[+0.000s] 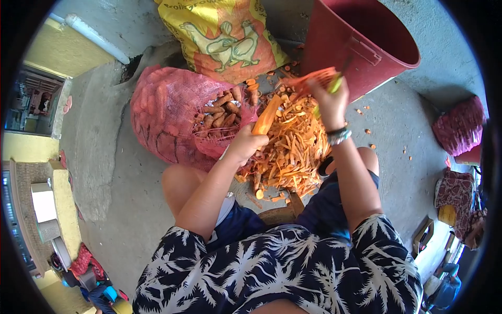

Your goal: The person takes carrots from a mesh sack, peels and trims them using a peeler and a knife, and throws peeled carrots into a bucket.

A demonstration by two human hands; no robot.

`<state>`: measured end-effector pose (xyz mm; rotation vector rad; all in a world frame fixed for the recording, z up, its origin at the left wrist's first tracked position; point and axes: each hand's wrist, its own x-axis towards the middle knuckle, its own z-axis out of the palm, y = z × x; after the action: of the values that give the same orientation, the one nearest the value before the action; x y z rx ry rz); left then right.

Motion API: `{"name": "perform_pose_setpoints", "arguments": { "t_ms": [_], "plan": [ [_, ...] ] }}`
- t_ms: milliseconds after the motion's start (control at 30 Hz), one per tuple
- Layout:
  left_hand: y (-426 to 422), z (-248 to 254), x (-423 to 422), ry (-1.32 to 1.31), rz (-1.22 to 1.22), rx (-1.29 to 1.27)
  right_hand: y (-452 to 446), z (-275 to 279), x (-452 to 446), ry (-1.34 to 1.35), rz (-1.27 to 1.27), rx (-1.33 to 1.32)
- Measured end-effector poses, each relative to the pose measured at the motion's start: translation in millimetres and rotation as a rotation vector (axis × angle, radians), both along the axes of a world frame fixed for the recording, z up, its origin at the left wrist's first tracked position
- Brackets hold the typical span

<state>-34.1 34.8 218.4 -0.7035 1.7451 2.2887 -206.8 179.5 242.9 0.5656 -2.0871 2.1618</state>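
My left hand is closed round the lower end of a peeled orange carrot, which points up and away from me. To its right, my right hand is raised and closed on a tool with a yellow-green handle; motion blur hides its working end. A blurred orange-red patch lies just beyond those fingers, and I cannot make out what it is. Below both hands spreads a heap of carrot peelings. At the left, a pink mesh sack lies open, with unpeeled carrots showing in its mouth.
A tall red bin stands beyond my right hand. Next to it is a yellow and orange printed sack. Scraps dot the concrete floor at right. Another pink mesh sack sits by the right wall.
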Motion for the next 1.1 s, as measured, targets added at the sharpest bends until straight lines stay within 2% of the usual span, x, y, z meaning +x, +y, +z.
{"name": "perform_pose_setpoints", "arguments": {
  "t_ms": [33, 67, 133, 167, 200, 267, 300, 367, 400, 500, 600, 667, 700, 733, 800, 867, 933, 1000, 1033, 1067, 1100],
  "plan": [
    [1, -3, -2, 0.062, 0.017, -0.029, -3, -2, 15, -0.099, 0.079, 0.213],
    [0, -1, -2, 0.060, 0.021, -0.028, -10, -17, 28, 0.101, 0.126, 0.276],
    [0, 5, 0, -0.013, -0.020, 0.022, -11, -11, 22, 0.175, -0.049, 0.382],
    [2, 4, 4, -0.020, -0.023, 0.027, -9, 0, 10, 0.176, -0.188, 0.353],
    [0, 6, 6, -0.018, -0.041, 0.091, 0, 3, -8, 0.455, -0.356, 0.424],
    [-5, 9, 6, -0.015, -0.061, 0.140, 14, -23, -46, 0.050, -0.441, 0.101],
    [-4, 9, 7, 0.007, -0.040, 0.144, 12, -18, -42, 0.051, -0.438, 0.100],
    [-8, 6, 5, 0.053, -0.041, 0.215, 12, -11, -28, -0.077, -0.228, -0.202],
    [-7, 8, 4, 0.055, -0.039, 0.220, 10, 5, -12, -0.268, -0.171, -0.159],
    [-7, 10, 4, 0.121, -0.076, 0.173, 4, -7, -4, -0.354, 0.039, -0.232],
    [-5, 8, 3, 0.176, -0.065, 0.201, -2, -1, 16, -0.515, 0.257, -0.062],
    [2, 15, 1, 0.193, 0.026, 0.132, -11, 7, 36, -0.457, 0.393, 0.061],
    [2, 12, 1, 0.193, 0.026, 0.132, -18, 0, 44, -0.223, 0.387, 0.106],
    [1, 6, 1, 0.142, 0.005, 0.105, -18, -1, 40, -0.224, 0.386, 0.106],
    [4, 4, 2, 0.087, -0.019, 0.078, -18, 4, 27, 0.231, -0.166, 0.331],
    [7, 11, 2, 0.074, -0.052, 0.188, -12, 16, 15, 0.186, -0.255, 0.180],
    [4, 8, 0, 0.099, -0.029, 0.189, -7, 14, 10, 0.103, -0.082, -0.027],
    [3, 7, -1, 0.128, 0.004, 0.192, -4, 11, 26, -0.109, 0.136, 0.072],
    [3, 8, -1, 0.119, 0.007, 0.157, -9, 8, 36, -0.031, 0.198, 0.179],
    [3, 9, -1, 0.108, 0.009, 0.121, -8, 10, 42, 0.045, 0.254, 0.439],
    [1, 6, 0, 0.103, 0.006, 0.122, -10, 3, 37, 0.110, 0.152, 0.398]
  ]
}}
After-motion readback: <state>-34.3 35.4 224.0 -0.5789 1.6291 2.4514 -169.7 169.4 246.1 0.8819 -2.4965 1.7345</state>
